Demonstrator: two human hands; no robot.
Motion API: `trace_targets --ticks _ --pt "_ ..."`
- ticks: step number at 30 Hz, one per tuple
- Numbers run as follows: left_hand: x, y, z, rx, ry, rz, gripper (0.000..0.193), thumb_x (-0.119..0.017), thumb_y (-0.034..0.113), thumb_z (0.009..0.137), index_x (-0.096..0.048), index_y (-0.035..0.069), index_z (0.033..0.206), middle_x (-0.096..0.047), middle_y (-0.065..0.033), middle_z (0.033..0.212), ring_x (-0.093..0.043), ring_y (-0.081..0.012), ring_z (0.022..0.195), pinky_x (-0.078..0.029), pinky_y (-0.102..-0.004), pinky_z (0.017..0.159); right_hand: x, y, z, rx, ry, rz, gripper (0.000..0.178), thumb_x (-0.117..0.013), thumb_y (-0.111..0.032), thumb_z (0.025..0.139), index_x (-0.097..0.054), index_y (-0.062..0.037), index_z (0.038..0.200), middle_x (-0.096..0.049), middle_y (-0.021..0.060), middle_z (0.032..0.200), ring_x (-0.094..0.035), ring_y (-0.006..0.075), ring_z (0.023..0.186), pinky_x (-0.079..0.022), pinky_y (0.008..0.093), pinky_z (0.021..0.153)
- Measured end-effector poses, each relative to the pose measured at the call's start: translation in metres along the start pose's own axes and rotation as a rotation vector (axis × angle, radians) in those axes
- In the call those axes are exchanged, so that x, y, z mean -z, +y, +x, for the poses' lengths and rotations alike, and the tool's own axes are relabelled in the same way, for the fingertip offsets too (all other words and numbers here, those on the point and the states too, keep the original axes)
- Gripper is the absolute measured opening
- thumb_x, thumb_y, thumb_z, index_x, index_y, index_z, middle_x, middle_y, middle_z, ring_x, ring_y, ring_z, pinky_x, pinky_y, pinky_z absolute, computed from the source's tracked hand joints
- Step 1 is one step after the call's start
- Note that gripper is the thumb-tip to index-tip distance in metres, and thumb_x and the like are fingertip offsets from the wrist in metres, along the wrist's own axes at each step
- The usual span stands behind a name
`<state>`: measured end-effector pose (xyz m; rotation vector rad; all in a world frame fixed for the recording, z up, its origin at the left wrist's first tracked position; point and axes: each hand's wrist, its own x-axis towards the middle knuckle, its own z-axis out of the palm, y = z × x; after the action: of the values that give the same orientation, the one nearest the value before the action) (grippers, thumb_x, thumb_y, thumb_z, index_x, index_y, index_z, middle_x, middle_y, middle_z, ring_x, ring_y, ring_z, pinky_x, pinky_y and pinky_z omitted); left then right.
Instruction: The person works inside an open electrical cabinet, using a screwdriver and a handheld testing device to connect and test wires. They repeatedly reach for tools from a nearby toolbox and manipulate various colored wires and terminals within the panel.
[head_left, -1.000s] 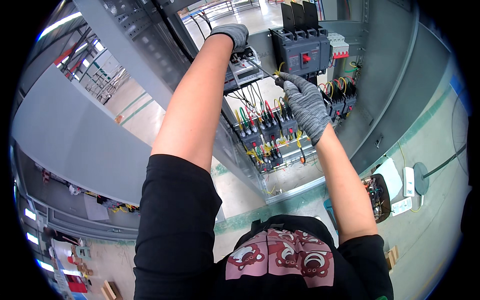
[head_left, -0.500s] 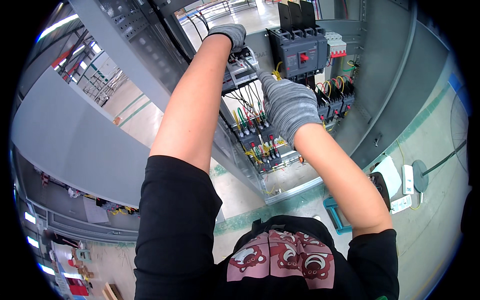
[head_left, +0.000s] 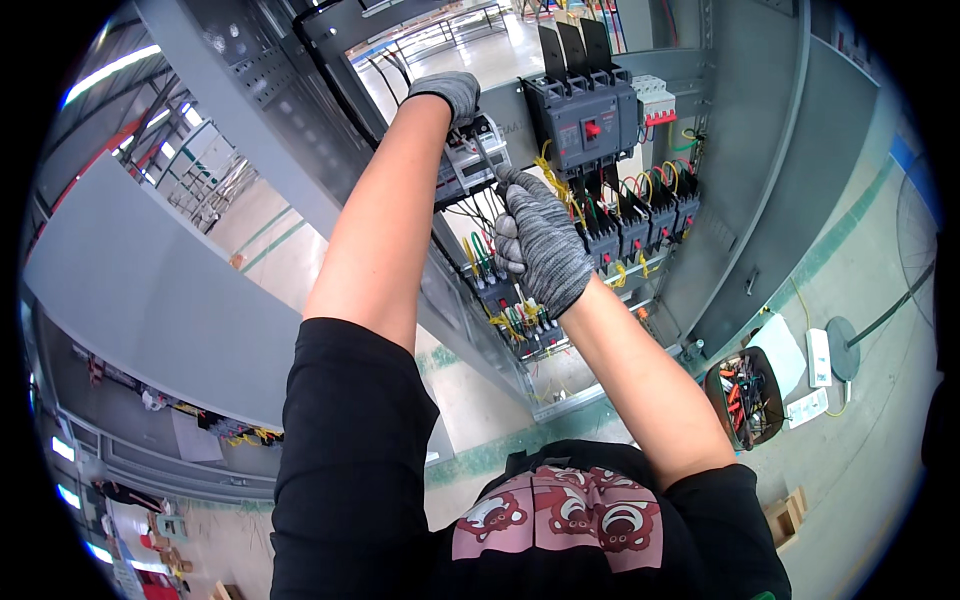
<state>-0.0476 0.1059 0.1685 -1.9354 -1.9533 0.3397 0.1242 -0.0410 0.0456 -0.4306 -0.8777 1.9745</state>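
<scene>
My right hand [head_left: 545, 240], in a grey knitted glove, is closed around a screwdriver whose thin shaft [head_left: 484, 153] reaches up to a white-and-grey electrical device [head_left: 482, 160]. The handle is mostly hidden in the glove. At the top of that device my gloved left hand [head_left: 450, 93] is curled over, its fingertips out of sight behind the glove's back; what they grip cannot be made out. Right of the device sits a large dark grey circuit breaker [head_left: 583, 125] with a red toggle, and a yellow wire bundle [head_left: 556, 178] hangs beside it.
A metal cabinet frame [head_left: 300, 130] surrounds the work. Smaller breakers [head_left: 640, 232] with coloured wires sit lower right; more breakers [head_left: 515, 305] are below. A small white breaker with red levers [head_left: 655, 100] is right. On the floor stand a tool basket [head_left: 745, 398] and a fan base [head_left: 842, 340].
My right hand has moved slightly left and down, its fingers now more visibly wrapped round the handle. The view has shifted a little, and the tool basket is now uncovered by my arm.
</scene>
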Motion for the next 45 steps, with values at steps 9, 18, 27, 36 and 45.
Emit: trace_targets --ticks 9,18,27,36,45 --pt "-0.002 0.000 0.006 -0.038 0.011 0.027 0.031 -0.073 0.019 0.072 -0.070 0.010 0.101 -0.069 -0.0139 0.100 -0.066 -0.0313 0.091 -0.052 -0.0403 0.079 0.010 -0.009 0.028 0.312 0.066 -1.331 0.046 -0.045 -0.014 0.091 -0.046 -0.0067 0.136 -0.063 0.0278 0.093 -0.063 0.0382 0.085 -0.049 0.0427 0.081" --pt "-0.008 -0.002 0.015 -0.045 0.031 0.042 0.030 -0.071 0.017 0.071 -0.071 0.009 0.099 -0.069 -0.0143 0.096 -0.066 -0.0321 0.087 -0.053 -0.0402 0.075 0.006 -0.003 0.022 -0.036 -0.072 -0.069 0.040 -0.043 -0.014 0.097 -0.042 -0.0147 0.137 -0.048 -0.0016 0.062 -0.039 0.0075 0.040 -0.031 0.0217 0.033" --pt "0.000 0.008 0.005 -0.031 0.039 -0.005 0.027 -0.073 0.017 0.072 -0.071 0.011 0.098 -0.069 -0.0149 0.093 -0.066 -0.0312 0.087 -0.053 -0.0402 0.076 0.015 -0.005 0.020 -0.128 -0.218 0.489 0.020 -0.041 -0.016 0.099 -0.049 -0.0131 0.117 -0.051 -0.0006 0.064 -0.032 0.0056 0.034 -0.028 0.0210 0.030" --pt "0.022 0.008 -0.035 0.013 0.051 -0.122 0.034 -0.071 0.032 0.076 -0.069 0.014 0.104 -0.061 -0.0140 0.118 -0.058 -0.0308 0.108 -0.046 -0.0391 0.095 0.012 0.006 0.026 -0.117 -0.174 0.182 0.035 -0.036 -0.018 0.102 -0.038 -0.0195 0.137 -0.052 0.0011 0.066 -0.039 0.0090 0.037 -0.029 0.0229 0.030" --pt "-0.062 0.121 -0.182 0.269 0.800 -2.288 0.034 -0.058 0.042 0.092 -0.062 0.007 0.094 -0.062 -0.0061 0.074 -0.063 -0.0183 0.056 -0.056 -0.0327 0.045 0.014 -0.009 0.021 -0.219 -0.092 0.038 0.018 -0.044 -0.024 0.099 -0.050 -0.0076 0.094 -0.053 0.0012 0.067 -0.040 0.0083 0.038 -0.029 0.0214 0.029"
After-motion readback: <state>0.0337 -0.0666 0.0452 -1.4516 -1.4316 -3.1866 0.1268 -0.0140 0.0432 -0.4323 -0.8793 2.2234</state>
